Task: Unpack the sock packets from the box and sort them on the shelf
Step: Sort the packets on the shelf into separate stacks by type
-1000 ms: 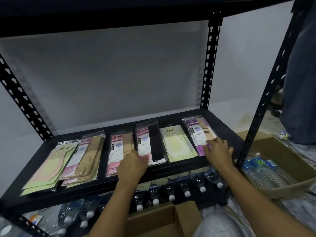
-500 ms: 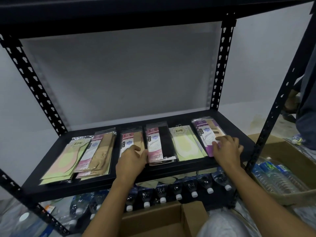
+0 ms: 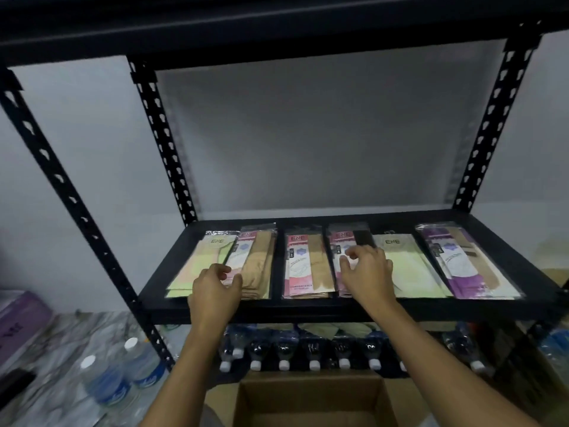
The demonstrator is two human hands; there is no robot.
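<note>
Six stacks of sock packets (image 3: pixel 308 266) lie in a row on the black shelf (image 3: pixel 529 266). The left hand (image 3: pixel 215 285) rests loose-fingered on the two leftmost stacks; the right hand (image 3: pixel 366 269) spreads over the black-sock stack, grip holding nothing. The box (image 3: pixel 311 402) sits near, below.

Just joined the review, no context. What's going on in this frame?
A person is laying sock packets in a row on a black metal shelf. Six piles lie side by side. The left hand rests over the pale green pile and the tan-sock pile at the left end; the right hand is on the black-sock packet mid-row. Neither lifts a packet. An open cardboard box sits below.
</note>
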